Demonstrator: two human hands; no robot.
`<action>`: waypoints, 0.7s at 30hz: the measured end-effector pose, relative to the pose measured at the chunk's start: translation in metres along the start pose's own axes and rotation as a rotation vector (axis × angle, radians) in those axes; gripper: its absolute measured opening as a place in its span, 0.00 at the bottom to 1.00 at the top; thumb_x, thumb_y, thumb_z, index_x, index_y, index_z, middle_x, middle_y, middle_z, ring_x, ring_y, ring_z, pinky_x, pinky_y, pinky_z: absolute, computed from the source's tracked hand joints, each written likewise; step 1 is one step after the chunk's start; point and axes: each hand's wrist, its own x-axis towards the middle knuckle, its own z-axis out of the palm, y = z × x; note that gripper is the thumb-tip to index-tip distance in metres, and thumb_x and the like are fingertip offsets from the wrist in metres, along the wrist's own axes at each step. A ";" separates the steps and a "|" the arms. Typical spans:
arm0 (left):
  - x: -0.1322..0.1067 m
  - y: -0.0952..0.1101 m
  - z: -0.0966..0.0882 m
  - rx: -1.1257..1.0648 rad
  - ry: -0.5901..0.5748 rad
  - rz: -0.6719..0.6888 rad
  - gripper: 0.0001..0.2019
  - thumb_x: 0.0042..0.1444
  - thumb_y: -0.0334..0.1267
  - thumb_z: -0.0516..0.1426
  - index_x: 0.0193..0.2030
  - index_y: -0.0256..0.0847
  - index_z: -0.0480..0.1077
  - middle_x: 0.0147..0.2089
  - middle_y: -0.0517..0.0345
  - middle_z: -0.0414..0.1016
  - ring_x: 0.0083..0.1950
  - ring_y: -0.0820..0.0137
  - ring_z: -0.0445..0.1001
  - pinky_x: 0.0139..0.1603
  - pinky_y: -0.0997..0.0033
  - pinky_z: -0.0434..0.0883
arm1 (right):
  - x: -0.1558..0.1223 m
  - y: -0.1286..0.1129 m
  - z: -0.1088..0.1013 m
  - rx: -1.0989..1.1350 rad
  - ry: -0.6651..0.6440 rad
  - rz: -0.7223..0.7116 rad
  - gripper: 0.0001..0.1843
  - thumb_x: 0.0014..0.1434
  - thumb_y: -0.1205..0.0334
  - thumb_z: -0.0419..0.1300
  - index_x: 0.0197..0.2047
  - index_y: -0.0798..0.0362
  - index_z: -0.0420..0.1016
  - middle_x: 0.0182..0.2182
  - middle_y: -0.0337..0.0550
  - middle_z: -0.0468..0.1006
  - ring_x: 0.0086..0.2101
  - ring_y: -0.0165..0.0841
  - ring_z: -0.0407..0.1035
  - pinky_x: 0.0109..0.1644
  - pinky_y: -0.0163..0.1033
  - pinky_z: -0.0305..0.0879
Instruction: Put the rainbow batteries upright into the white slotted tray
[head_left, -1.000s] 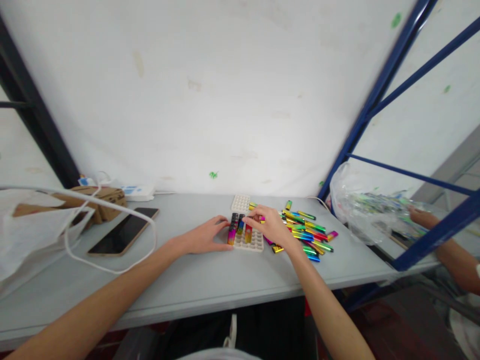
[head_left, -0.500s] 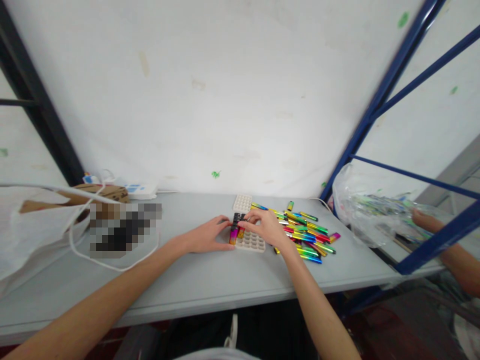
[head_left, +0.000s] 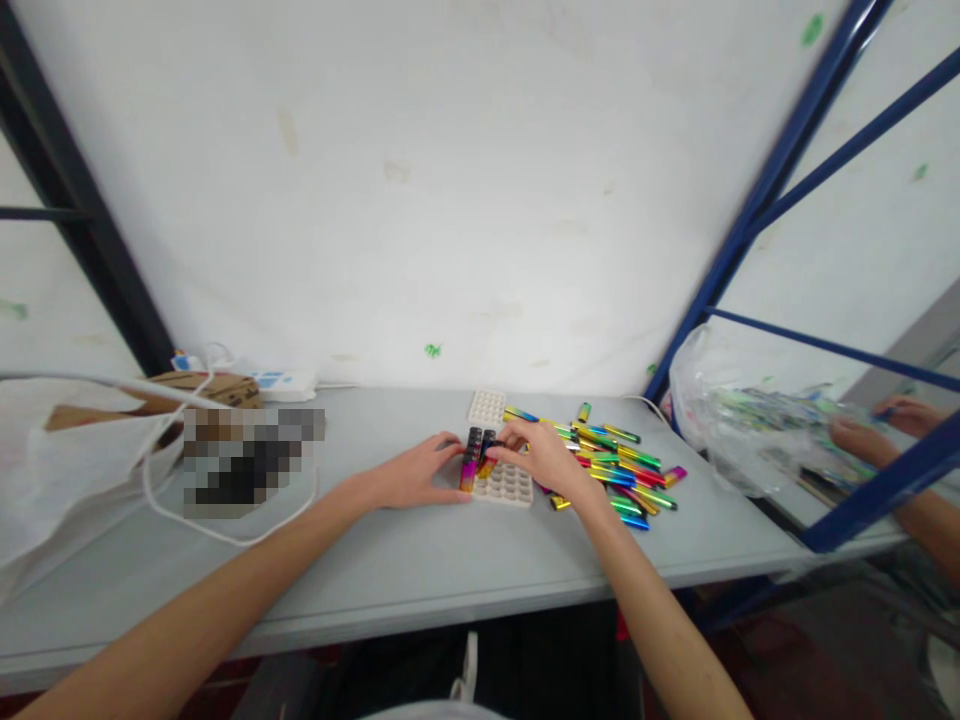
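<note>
A white tray with round holes (head_left: 510, 486) lies on the grey table (head_left: 390, 560), with a few rainbow-coloured tubes (head_left: 469, 466) standing in its left holes. My left hand (head_left: 415, 473) rests flat against the tray's left side, fingers apart. My right hand (head_left: 541, 456) is over the tray, fingers pinched on a dark-tipped tube (head_left: 487, 448) at the standing row. A pile of loose rainbow tubes (head_left: 619, 468) lies just right of my right hand. A second white tray (head_left: 487, 405) sits behind.
A plastic bag (head_left: 739, 420) of more tubes lies at the right beyond a blue frame (head_left: 862, 495), where another person's hands (head_left: 870, 435) work. At the left are a white cable (head_left: 157, 480), a cardboard box (head_left: 202, 388), a power strip (head_left: 281, 380) and a white bag (head_left: 67, 470).
My right hand has shifted left from the loose pile side onto the tray's left rows with a tube. The view has drifted slightly. My left hand stays by the tray.
</note>
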 end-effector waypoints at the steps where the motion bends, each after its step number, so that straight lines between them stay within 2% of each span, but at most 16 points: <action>1: 0.000 0.000 0.000 0.002 -0.003 -0.002 0.33 0.57 0.61 0.62 0.64 0.44 0.67 0.65 0.46 0.66 0.65 0.53 0.67 0.69 0.53 0.64 | 0.000 -0.001 0.002 0.017 -0.007 0.001 0.15 0.62 0.46 0.66 0.34 0.50 0.78 0.30 0.42 0.82 0.31 0.35 0.74 0.36 0.38 0.65; 5: 0.000 0.001 0.000 0.023 -0.011 -0.008 0.33 0.58 0.61 0.62 0.64 0.44 0.67 0.65 0.46 0.65 0.65 0.52 0.67 0.69 0.54 0.63 | 0.000 -0.004 0.008 0.075 -0.025 0.023 0.16 0.59 0.45 0.68 0.36 0.49 0.77 0.29 0.40 0.82 0.31 0.35 0.76 0.36 0.38 0.67; 8: 0.000 0.002 -0.001 0.042 -0.016 -0.014 0.33 0.58 0.61 0.61 0.64 0.44 0.66 0.66 0.46 0.65 0.66 0.52 0.67 0.69 0.54 0.64 | -0.003 0.001 0.001 0.165 -0.007 0.090 0.17 0.60 0.44 0.67 0.39 0.50 0.77 0.29 0.40 0.82 0.30 0.35 0.76 0.36 0.37 0.69; 11: 0.000 0.003 -0.002 0.047 -0.022 -0.006 0.33 0.59 0.61 0.61 0.64 0.44 0.65 0.66 0.46 0.65 0.66 0.53 0.67 0.70 0.54 0.64 | -0.003 0.022 -0.017 0.144 0.100 0.157 0.18 0.66 0.44 0.60 0.38 0.51 0.77 0.30 0.42 0.82 0.31 0.36 0.77 0.38 0.39 0.70; 14: 0.000 0.002 -0.002 0.037 -0.027 -0.013 0.33 0.58 0.61 0.61 0.64 0.42 0.66 0.66 0.45 0.65 0.66 0.52 0.67 0.70 0.54 0.64 | 0.008 0.056 -0.035 -0.073 0.234 0.166 0.14 0.68 0.52 0.58 0.40 0.51 0.79 0.35 0.46 0.84 0.36 0.37 0.77 0.46 0.43 0.70; 17: 0.000 0.002 -0.002 0.036 -0.020 -0.028 0.34 0.58 0.61 0.62 0.64 0.40 0.66 0.66 0.43 0.65 0.66 0.51 0.67 0.70 0.52 0.64 | 0.027 0.089 -0.040 -0.338 0.161 0.202 0.08 0.64 0.60 0.63 0.43 0.54 0.81 0.42 0.51 0.83 0.42 0.39 0.76 0.53 0.45 0.68; 21: 0.001 0.003 -0.002 0.054 -0.043 -0.044 0.35 0.58 0.61 0.61 0.65 0.40 0.65 0.67 0.43 0.63 0.67 0.52 0.66 0.71 0.53 0.62 | 0.041 0.111 -0.025 -0.498 -0.058 0.358 0.10 0.65 0.59 0.63 0.43 0.56 0.83 0.44 0.54 0.83 0.46 0.40 0.76 0.54 0.40 0.66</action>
